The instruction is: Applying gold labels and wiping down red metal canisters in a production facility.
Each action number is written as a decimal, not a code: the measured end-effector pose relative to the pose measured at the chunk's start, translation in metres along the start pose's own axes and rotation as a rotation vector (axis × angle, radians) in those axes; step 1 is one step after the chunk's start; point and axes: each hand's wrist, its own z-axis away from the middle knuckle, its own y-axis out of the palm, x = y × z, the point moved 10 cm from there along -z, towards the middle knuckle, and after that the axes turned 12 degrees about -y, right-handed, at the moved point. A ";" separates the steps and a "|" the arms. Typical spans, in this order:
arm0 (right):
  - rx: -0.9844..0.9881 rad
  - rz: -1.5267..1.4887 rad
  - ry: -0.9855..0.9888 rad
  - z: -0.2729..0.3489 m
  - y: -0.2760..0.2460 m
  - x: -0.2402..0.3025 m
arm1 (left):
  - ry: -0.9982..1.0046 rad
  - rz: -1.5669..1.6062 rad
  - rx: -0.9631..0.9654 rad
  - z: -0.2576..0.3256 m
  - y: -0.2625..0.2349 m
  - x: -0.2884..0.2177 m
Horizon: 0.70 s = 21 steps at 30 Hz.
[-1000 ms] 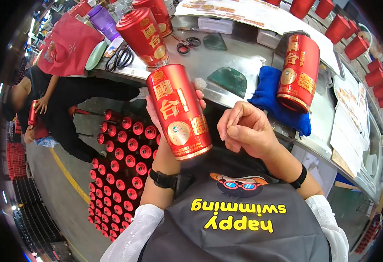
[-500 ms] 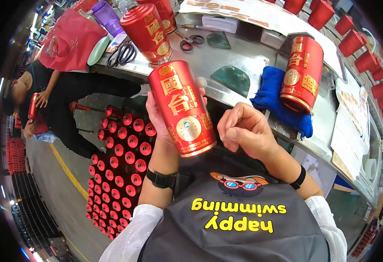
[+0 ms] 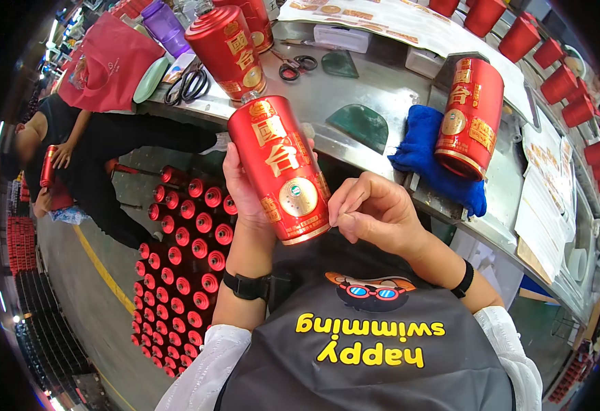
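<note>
My left hand (image 3: 244,188) is wrapped round a red glass bottle (image 3: 277,147) with gold lettering and a round gold emblem. The bottle tilts in front of my chest, its neck pointing away toward the workbench. Thumb and fingertips pinched, my right hand (image 3: 379,214) is at the bottle's lower right edge, seemingly touching it; anything between the fingertips is too small to make out. Beyond it, a similar red bottle (image 3: 471,116) lies tilted on a folded blue cloth (image 3: 409,161) on the metal workbench (image 3: 293,103).
Another red bottle (image 3: 225,51) stands at the bench's left, near scissors (image 3: 298,67) and dark green flat pieces (image 3: 358,127). White label sheets (image 3: 546,198) lie right. Red cup-shaped pieces (image 3: 519,38) line the far side. Floor bottles (image 3: 177,274) crowd lower left; a co-worker holds a red bottle (image 3: 48,166).
My right hand has moved slightly left and down to the bottle's lower edge. The held bottle has shifted a little left. The red pieces along the far side have changed position.
</note>
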 end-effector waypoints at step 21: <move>0.046 0.149 -0.059 -0.003 0.002 0.001 | 0.013 0.047 0.009 0.000 -0.004 -0.002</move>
